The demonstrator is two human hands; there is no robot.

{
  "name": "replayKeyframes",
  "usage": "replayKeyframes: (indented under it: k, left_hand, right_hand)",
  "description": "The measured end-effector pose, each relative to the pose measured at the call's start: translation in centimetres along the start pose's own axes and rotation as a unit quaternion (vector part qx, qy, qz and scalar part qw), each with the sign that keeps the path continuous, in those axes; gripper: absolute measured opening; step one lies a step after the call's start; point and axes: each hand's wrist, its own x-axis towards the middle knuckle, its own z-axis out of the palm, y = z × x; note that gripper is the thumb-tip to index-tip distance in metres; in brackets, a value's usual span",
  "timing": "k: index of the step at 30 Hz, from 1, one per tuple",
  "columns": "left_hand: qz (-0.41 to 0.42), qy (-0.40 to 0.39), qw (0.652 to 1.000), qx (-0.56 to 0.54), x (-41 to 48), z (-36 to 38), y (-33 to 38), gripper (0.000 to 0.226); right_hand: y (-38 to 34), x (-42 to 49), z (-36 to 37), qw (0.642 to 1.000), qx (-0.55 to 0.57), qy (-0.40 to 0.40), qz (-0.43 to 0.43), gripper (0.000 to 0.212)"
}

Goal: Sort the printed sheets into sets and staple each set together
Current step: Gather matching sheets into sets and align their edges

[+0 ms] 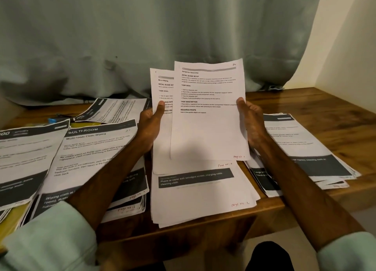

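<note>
Grey-green curtain [142,36] behind wooden table [325,112], cream wall [350,36] at right

Dim, warm indoor light, brightest at the right wall [350,46]; wide-angle bending and soft blur at the edges.

Both forearms [105,173] rise from the lower corners of the frame toward its centre, with pale sleeves [50,240] at the bottom edge. The left hand [150,126] pinches the rear sheet [162,81], thumb flat on its face. The right hand [253,124] pinches the front sheet [207,124] likewise, thumb pointing up.
</note>
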Motion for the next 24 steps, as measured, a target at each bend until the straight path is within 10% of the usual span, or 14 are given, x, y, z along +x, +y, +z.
replayKeyframes:
  k: [24]
  left_hand:
    - [0.022,-0.025,0.999,-0.021,-0.20,-0.07,-0.20,0.038]
  right_hand:
    - [-0.13,-0.65,-0.19,0.999,0.028,-0.033,-0.019,0.026]
